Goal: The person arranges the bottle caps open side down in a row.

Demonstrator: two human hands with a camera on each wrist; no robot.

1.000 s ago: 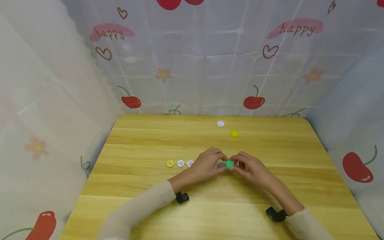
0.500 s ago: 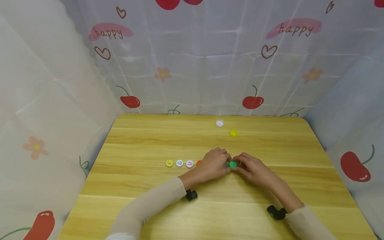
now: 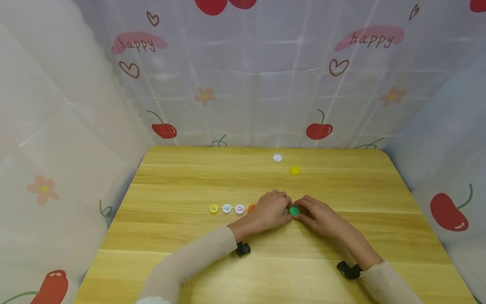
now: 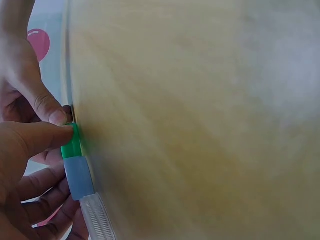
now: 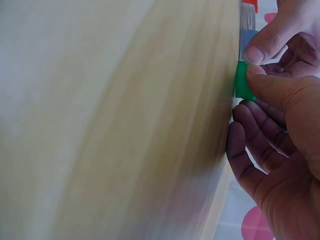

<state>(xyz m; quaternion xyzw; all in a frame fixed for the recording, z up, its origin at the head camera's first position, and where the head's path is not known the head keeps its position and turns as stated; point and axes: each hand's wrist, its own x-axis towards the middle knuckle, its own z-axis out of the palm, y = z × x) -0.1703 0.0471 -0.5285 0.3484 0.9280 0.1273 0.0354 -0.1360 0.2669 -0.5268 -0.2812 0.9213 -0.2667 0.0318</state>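
Note:
A green bottle cap (image 3: pixel 294 211) lies on the table at the right end of a row of caps. My right hand (image 3: pixel 322 216) pinches it from the right, with the thumb on its near side in the right wrist view. From the left, my left hand (image 3: pixel 270 211) also holds the green cap between thumb and fingers. A blue-grey cap (image 4: pixel 79 178) sits against the green one, and a clear ridged cap (image 4: pixel 98 218) follows it. Farther left, an orange cap (image 3: pixel 252 208) is partly covered by my left hand.
Two white printed caps (image 3: pixel 239 209) and a yellow printed cap (image 3: pixel 214 209) continue the row leftward. Toward the back of the wooden table (image 3: pixel 182 177) lie a yellow cap (image 3: pixel 295 170) and a white cap (image 3: pixel 277 158). Patterned curtains (image 3: pixel 250 97) enclose the back and sides.
Both hands are now closer together around the green cap, which has shifted slightly right. My left hand has moved right, uncovering part of the orange cap. Little differs over the last half second.

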